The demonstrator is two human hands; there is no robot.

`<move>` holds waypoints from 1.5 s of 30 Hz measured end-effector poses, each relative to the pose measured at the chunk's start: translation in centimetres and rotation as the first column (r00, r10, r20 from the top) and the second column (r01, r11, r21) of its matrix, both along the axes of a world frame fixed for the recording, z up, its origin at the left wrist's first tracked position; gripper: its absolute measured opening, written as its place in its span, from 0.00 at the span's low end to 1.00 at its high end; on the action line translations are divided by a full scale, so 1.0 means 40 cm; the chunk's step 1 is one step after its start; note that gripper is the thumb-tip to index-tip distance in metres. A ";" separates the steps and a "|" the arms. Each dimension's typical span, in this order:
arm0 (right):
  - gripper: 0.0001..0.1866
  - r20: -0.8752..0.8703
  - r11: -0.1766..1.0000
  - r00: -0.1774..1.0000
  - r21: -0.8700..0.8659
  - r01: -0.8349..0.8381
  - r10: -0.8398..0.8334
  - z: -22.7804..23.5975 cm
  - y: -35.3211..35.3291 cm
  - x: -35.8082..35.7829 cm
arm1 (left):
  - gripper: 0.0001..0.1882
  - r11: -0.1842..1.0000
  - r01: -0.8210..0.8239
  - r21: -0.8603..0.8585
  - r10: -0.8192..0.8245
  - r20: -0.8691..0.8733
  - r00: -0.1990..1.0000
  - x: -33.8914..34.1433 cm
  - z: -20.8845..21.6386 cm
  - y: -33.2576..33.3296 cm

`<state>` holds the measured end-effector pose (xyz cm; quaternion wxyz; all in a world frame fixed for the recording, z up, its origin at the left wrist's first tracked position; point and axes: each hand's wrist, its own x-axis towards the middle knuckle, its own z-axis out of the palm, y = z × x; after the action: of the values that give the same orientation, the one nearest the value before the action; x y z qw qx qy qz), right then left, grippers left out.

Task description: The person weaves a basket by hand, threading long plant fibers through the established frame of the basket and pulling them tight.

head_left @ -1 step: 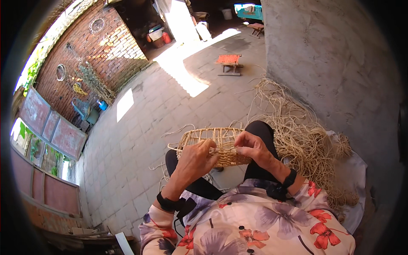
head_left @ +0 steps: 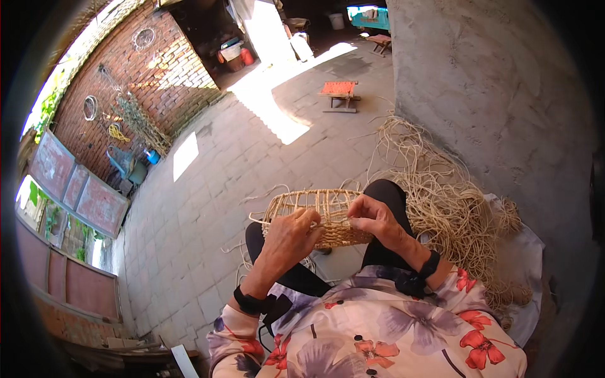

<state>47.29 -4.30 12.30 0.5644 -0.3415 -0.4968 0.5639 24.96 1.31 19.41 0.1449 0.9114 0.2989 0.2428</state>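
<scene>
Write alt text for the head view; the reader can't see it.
A person's left hand and right hand are at a partly woven tan basket by their knees. A tangled heap of tan cord lies to the right beside a grey wall, and a small orange-red stool stands ahead on the paved floor.
</scene>
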 end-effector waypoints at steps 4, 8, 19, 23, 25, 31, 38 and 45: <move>0.08 0.041 1.000 0.999 0.012 -0.007 0.007 0.002 -0.005 0.007 | 0.08 0.993 0.067 -0.092 -0.060 0.081 0.995 -0.037 -0.016 0.036; 0.08 0.057 1.000 0.998 0.006 0.000 0.000 -0.006 0.004 0.007 | 0.10 0.498 0.234 -0.835 0.099 0.322 0.941 -0.107 -0.024 0.070; 0.08 0.106 1.000 0.994 0.020 0.023 -0.025 -0.009 0.010 0.001 | 0.10 0.941 0.044 -0.334 0.063 0.302 0.951 -0.087 -0.045 0.052; 0.08 0.048 0.997 0.999 0.071 0.023 -0.026 -0.019 0.017 0.011 | 0.11 0.745 0.130 -0.654 0.230 0.435 0.870 -0.140 -0.067 0.068; 0.08 0.053 0.996 0.998 0.087 0.035 -0.039 -0.022 0.019 0.012 | 0.11 0.701 0.164 -0.694 0.246 0.451 0.858 -0.154 -0.078 0.069; 0.08 0.494 0.910 0.815 0.405 0.090 -0.301 0.006 0.010 -0.011 | 0.13 0.772 0.163 -0.615 0.168 0.444 0.880 -0.135 -0.060 0.053; 0.11 0.475 0.870 0.810 0.486 0.084 -0.344 -0.011 0.025 -0.018 | 0.13 0.760 0.205 -0.616 0.206 0.528 0.824 -0.140 -0.088 0.061; 0.11 0.558 0.787 0.662 0.612 0.080 -0.501 0.026 0.039 -0.051 | 0.11 0.712 0.271 -0.647 0.235 0.584 0.777 -0.143 -0.108 0.080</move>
<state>45.26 -2.75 13.36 0.4931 -0.4329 -0.7438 0.1270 19.25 4.52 15.11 0.5728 0.6538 0.2920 0.3990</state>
